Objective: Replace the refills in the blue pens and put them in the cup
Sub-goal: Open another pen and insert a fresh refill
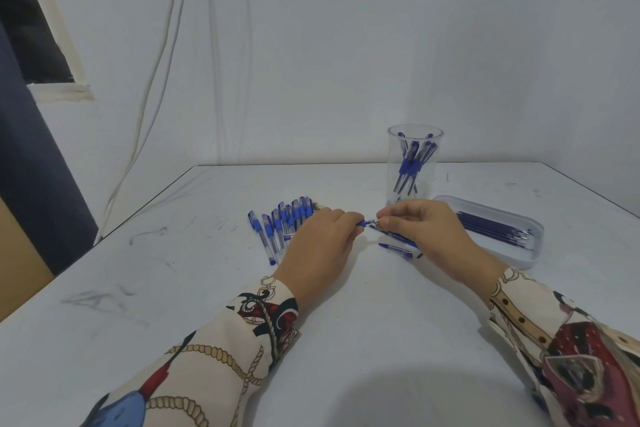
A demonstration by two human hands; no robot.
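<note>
- White wall fills the background, with pale cables (152,87) hanging down it behind the white table (214,288), whose top is marked with grey scuffs.
- A clear plastic cup (414,163) stands upright towards the far side of the table; several blue pens (412,163) lean inside it.
- Just to the right of the cup and a little nearer the person lies a shallow white tray (530,253) holding a bundle of dark blue refills (491,230).
- Left of the cup, a row of blue pens (284,222) lies side by side on the table, caps pointing away from the person.
- Directly in front of the cup, the left hand (323,243) has its fingers curled round the barrel of a blue pen (362,223), of which only the blue grip end shows past the fingertips.
- The right hand (426,232) pinches the pen's small metal tip (374,220) between thumb and forefinger, so both hands meet on the same pen just above the table.
- Under the right hand, in front of the cup, a loose pen part (394,249) and a dark refill (398,236) lie on the table.
- Both forearms wear patterned cream sleeves (242,340) with rope and red motifs.
</note>
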